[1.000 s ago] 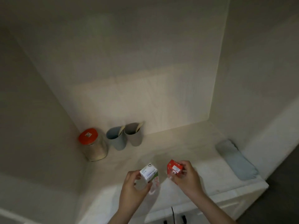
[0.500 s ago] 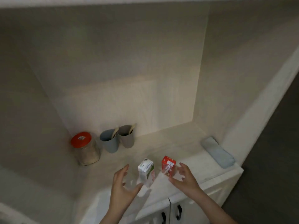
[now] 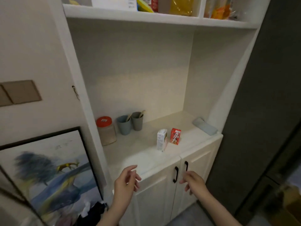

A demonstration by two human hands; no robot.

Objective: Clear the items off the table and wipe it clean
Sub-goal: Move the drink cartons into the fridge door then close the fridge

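Note:
A white drink carton (image 3: 161, 140) and a red drink carton (image 3: 175, 136) stand upright side by side on the pale cabinet counter (image 3: 140, 154). At the back left are a glass jar with a red lid (image 3: 105, 130), a blue cup (image 3: 124, 124) and a grey cup (image 3: 137, 121), each cup with a spoon in it. A folded blue cloth (image 3: 204, 126) lies at the counter's right end. My left hand (image 3: 126, 181) and my right hand (image 3: 192, 181) hang empty with relaxed fingers in front of the cabinet, well below the cartons.
Below the counter are two white cabinet doors with black handles (image 3: 180, 171). An upper shelf (image 3: 146, 15) carries packets and bottles. A framed painting (image 3: 48, 170) leans at the left, a dark tall panel (image 3: 268, 111) stands at the right.
Both hands let go of the two cartons, which now stand on the counter, and drew back and down. The view pulled away, showing the whole cabinet.

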